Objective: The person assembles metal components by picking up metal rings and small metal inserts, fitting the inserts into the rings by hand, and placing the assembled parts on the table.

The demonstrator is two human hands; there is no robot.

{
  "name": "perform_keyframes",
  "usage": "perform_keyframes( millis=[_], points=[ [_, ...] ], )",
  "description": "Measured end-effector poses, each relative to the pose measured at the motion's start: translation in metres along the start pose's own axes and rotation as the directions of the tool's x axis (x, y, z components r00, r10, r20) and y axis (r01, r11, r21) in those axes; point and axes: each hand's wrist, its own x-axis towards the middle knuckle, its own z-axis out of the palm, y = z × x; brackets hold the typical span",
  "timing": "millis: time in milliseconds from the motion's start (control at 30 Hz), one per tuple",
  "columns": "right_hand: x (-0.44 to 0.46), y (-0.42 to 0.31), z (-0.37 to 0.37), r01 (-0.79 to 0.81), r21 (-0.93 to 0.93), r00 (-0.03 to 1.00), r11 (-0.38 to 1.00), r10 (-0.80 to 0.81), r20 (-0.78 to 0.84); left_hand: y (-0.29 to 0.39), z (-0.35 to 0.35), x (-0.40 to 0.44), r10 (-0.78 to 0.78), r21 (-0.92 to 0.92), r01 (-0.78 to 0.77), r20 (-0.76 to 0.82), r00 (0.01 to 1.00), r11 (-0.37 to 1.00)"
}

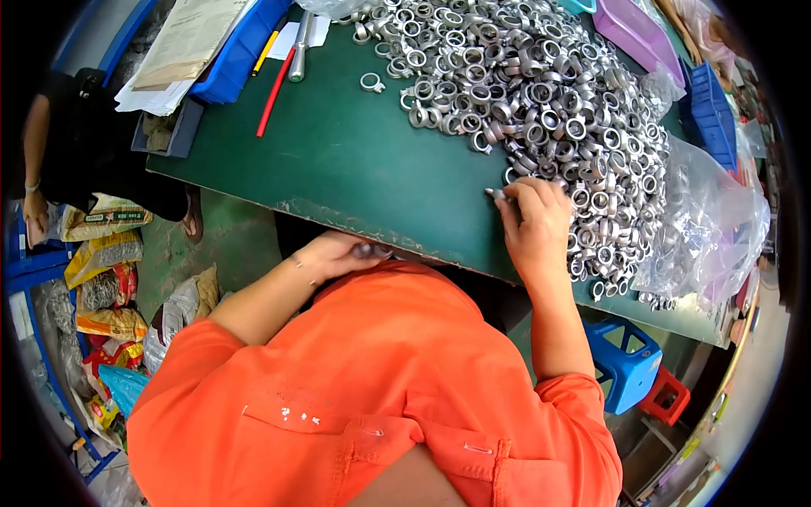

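Observation:
A large heap of silvery metal rings (549,93), many with a small lug on the side, covers the right part of the green table (338,152). My right hand (541,221) is at the heap's near left edge, with thumb and fingers pinched on a small metal ring, only partly visible, its lug sticking out to the left. My left hand (336,253) is low by the table's front edge, palm turned up and fingers curled around some grey metal rings (372,251). How many it holds cannot be made out. One single ring (372,82) lies apart, left of the heap.
A red pencil-like stick (276,93), a yellow one and a metal-handled tool (301,46) lie at the back left beside a blue bin (241,51) with papers. A clear plastic bag (705,220) hangs at the right. Another person (93,144) stands left. A blue stool (625,359) is below.

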Motion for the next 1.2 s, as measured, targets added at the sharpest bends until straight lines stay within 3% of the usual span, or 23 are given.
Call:
perform_keyframes(
  millis=[67,100,133,200,233,300,367,433,500,533,600,633,667,733,800,833,900,967,1000,1067,1100,1133,1200],
  points=[
    [-0.003,-0.004,0.002,0.012,0.1,1.0,0.995,-0.012,-0.009,-0.001,0.017,0.02,0.003,-0.104,-0.009,-0.059,0.998,0.995],
    [-0.004,-0.014,-0.002,-0.255,0.366,0.967,0.895,0.234,0.102,0.0,0.024,0.023,0.106,-0.205,-0.06,0.219,0.97,0.977],
    [-0.005,-0.019,-0.005,-0.496,0.564,0.866,0.66,0.421,0.269,0.002,0.031,0.025,0.226,-0.313,-0.08,0.465,0.856,0.947],
    [-0.012,-0.017,-0.003,-0.492,0.67,0.863,0.556,0.414,0.291,0.002,0.036,0.026,0.181,-0.351,0.013,0.513,0.839,0.936],
    [-0.014,-0.016,-0.004,-0.459,0.752,0.875,0.473,0.389,0.29,-0.003,0.034,0.027,0.167,0.185,-0.253,0.383,0.909,0.95],
    [-0.018,-0.015,-0.005,-0.409,0.841,0.892,0.355,0.35,0.287,-0.006,0.033,0.023,0.229,0.69,-0.343,0.255,0.939,0.637],
    [-0.017,-0.017,-0.005,-0.381,0.863,0.902,0.332,0.338,0.268,0.004,0.049,-0.003,0.215,0.857,-0.221,0.133,0.967,0.465],
    [-0.016,-0.019,-0.003,-0.317,0.89,0.928,0.328,0.299,0.221,0.011,0.036,-0.033,0.233,0.951,-0.298,0.309,0.922,-0.081],
    [-0.018,-0.017,0.002,-0.243,0.885,0.958,0.396,0.239,0.156,0.014,0.016,-0.057,0.256,0.822,-0.38,0.511,0.82,-0.425],
    [-0.017,-0.017,0.005,-0.161,0.872,0.98,0.462,0.178,0.086,0.022,0.026,-0.069,0.264,0.826,-0.369,0.504,0.823,-0.427],
    [-0.012,-0.025,0.008,-0.047,0.853,0.993,0.519,0.116,-0.016,0.042,0.058,-0.097,0.13,0.937,-0.292,0.319,0.939,-0.194],
    [-0.007,-0.027,0.008,0.036,0.814,0.997,0.58,0.036,-0.069,0.045,0.069,-0.1,0.261,0.886,-0.462,0.455,0.851,-0.038],
    [-0.002,-0.029,0.008,0.122,0.765,0.992,0.632,-0.047,-0.119,0.049,0.082,-0.101,0.317,0.884,-0.462,0.418,0.851,0.075],
    [0.002,-0.036,0.007,0.186,0.737,0.982,0.65,-0.102,-0.158,0.053,0.105,-0.092,0.432,0.772,-0.61,0.496,0.753,0.178],
    [0.003,-0.039,0.007,0.3,0.642,0.954,0.706,-0.209,-0.216,0.048,0.122,-0.077,0.42,0.586,-0.632,0.472,0.775,0.507],
    [0.003,-0.04,0.007,0.331,0.603,0.944,0.726,-0.243,-0.225,0.041,0.126,-0.065,0.49,0.4,-0.692,0.5,0.714,0.6],
    [0.0,-0.039,0.004,0.347,0.556,0.938,0.755,-0.269,-0.221,0.038,0.128,-0.056,0.54,0.416,-0.757,0.532,0.652,0.504],
    [-0.005,-0.037,0.002,0.218,0.635,0.974,0.741,-0.12,-0.195,0.042,0.132,-0.06,0.586,0.574,-0.801,0.594,0.552,0.171],
    [-0.009,-0.035,0.006,0.132,0.701,0.981,0.7,0.008,-0.193,0.042,0.133,-0.059,0.579,0.573,-0.8,0.596,0.557,0.18],
    [-0.013,-0.039,0.009,-0.197,0.89,0.95,0.411,0.306,0.069,0.04,0.133,-0.058,0.627,0.568,-0.822,0.656,0.419,-0.045],
    [-0.014,-0.039,0.008,-0.364,0.904,0.892,0.226,0.365,0.268,0.038,0.133,-0.057,0.633,0.565,-0.823,0.658,0.407,-0.058],
    [-0.015,-0.037,0.008,-0.417,0.904,0.862,0.09,0.354,0.362,0.037,0.132,-0.057,0.633,0.568,-0.821,0.655,0.413,-0.053],
    [-0.012,-0.036,0.008,-0.474,0.881,0.847,0.009,0.278,0.453,0.036,0.132,-0.056,0.633,0.551,-0.83,0.675,0.38,-0.088]
  ],
)
